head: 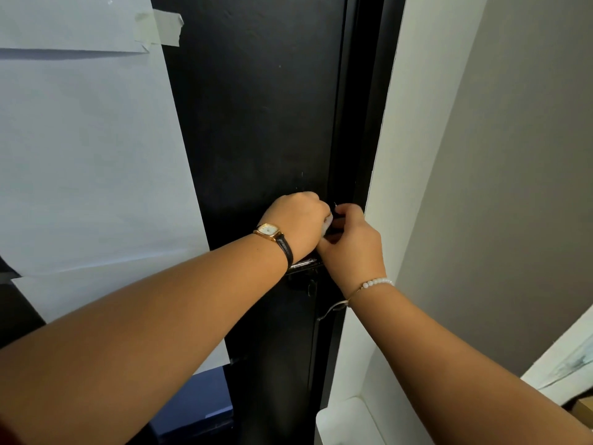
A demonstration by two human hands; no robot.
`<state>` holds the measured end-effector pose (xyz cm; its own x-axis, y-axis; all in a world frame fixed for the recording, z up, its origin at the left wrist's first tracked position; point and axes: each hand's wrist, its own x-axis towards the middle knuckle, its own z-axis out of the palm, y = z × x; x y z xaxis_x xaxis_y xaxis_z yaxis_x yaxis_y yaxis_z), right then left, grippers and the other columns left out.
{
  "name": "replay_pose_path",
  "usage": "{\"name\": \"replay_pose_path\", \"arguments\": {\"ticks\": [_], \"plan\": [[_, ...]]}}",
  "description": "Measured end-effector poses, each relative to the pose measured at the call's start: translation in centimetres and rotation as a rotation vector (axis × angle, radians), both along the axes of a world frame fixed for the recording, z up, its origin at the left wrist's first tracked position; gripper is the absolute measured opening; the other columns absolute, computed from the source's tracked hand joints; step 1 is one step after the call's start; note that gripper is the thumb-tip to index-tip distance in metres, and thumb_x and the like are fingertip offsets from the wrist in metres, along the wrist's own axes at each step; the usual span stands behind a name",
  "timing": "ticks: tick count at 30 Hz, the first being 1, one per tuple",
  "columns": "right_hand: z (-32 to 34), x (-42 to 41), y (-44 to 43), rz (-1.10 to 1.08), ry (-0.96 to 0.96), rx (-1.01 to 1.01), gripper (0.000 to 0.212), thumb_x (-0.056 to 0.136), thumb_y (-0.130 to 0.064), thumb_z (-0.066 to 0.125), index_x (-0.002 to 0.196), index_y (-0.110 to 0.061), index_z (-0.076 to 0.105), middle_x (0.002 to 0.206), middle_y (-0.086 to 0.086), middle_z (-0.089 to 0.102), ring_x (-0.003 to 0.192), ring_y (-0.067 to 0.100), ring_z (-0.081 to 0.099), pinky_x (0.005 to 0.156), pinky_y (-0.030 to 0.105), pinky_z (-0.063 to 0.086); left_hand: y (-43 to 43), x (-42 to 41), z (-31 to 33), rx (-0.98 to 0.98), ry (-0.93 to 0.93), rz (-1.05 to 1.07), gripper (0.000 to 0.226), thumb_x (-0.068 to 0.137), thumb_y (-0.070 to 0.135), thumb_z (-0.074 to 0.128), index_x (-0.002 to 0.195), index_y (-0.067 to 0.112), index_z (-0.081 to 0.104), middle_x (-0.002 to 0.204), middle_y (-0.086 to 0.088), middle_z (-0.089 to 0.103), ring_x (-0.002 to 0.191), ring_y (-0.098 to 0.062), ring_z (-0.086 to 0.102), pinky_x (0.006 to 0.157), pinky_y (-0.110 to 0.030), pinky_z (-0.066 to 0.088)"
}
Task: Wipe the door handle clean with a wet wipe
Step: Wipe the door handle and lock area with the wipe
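Observation:
A black door (256, 123) fills the middle of the view. Its dark, glossy handle (305, 263) shows just below my wrists, mostly hidden by both hands. My left hand (293, 220), with a gold watch on a black strap, is closed over a white wet wipe (327, 224), of which only a small edge peeks out. My right hand (351, 242), with a white bead bracelet, is closed on a black part (337, 216) of the lock by the door's edge. The two hands touch each other there.
White paper sheets (90, 155) are taped over the door's left side. A white wall edge (398, 155) and a grey wall (513, 187) stand at the right. A white ledge (346, 419) sits low at the right. Keys or a metal ring (330, 311) hang below the handle.

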<state>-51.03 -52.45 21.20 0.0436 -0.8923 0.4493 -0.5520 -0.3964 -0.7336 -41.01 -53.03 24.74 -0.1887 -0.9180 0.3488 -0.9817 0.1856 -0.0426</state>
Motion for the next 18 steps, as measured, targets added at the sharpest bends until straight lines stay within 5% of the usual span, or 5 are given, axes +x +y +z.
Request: {"name": "replay_pose_path", "arguments": {"ticks": [3,7,13,18], "plan": [[0.6,0.0,-0.5,-0.035,0.022,-0.076,0.014,0.087,-0.019,0.058,0.098,-0.011,0.061,0.082,0.000,0.060,0.073,0.014,0.056,0.060,0.014,0.044,1.8,0.6,0.0,-0.020,0.223,-0.077,0.024,0.092,0.012,0.043,0.104,0.013,0.064,0.104,-0.009,0.063,0.093,-0.026,0.060,0.077,-0.036,0.051],[0.7,0.5,-1.3,-0.034,0.198,-0.153,0.018,0.090,-0.018,0.056,0.096,-0.009,0.070,0.095,0.011,0.066,0.082,0.024,0.062,0.069,0.024,0.046,3.8,1.1,-0.5,-0.099,0.484,-0.095,0.029,0.087,0.001,0.043,0.104,0.013,0.064,0.104,-0.010,0.065,0.094,-0.025,0.061,0.081,-0.040,0.053],[1.0,0.4,-1.8,-0.012,0.513,-0.076,0.029,0.093,-0.015,0.048,0.118,-0.011,0.061,0.114,0.010,0.061,0.101,0.026,0.060,0.082,0.026,0.046,4.9,3.2,-1.2,-0.127,0.357,0.055,0.037,0.086,-0.001,0.041,0.113,0.015,0.062,0.113,-0.005,0.064,0.099,-0.023,0.060,0.081,-0.036,0.050],[1.3,0.4,-1.5,-0.035,0.609,-0.027,0.026,0.093,-0.010,0.046,0.113,-0.007,0.063,0.109,0.014,0.065,0.099,0.030,0.061,0.080,0.030,0.048,4.6,3.4,-2.0,-0.059,0.342,0.111,0.038,0.088,0.002,0.041,0.118,0.017,0.059,0.119,-0.004,0.062,0.104,-0.022,0.059,0.087,-0.038,0.051]]}}
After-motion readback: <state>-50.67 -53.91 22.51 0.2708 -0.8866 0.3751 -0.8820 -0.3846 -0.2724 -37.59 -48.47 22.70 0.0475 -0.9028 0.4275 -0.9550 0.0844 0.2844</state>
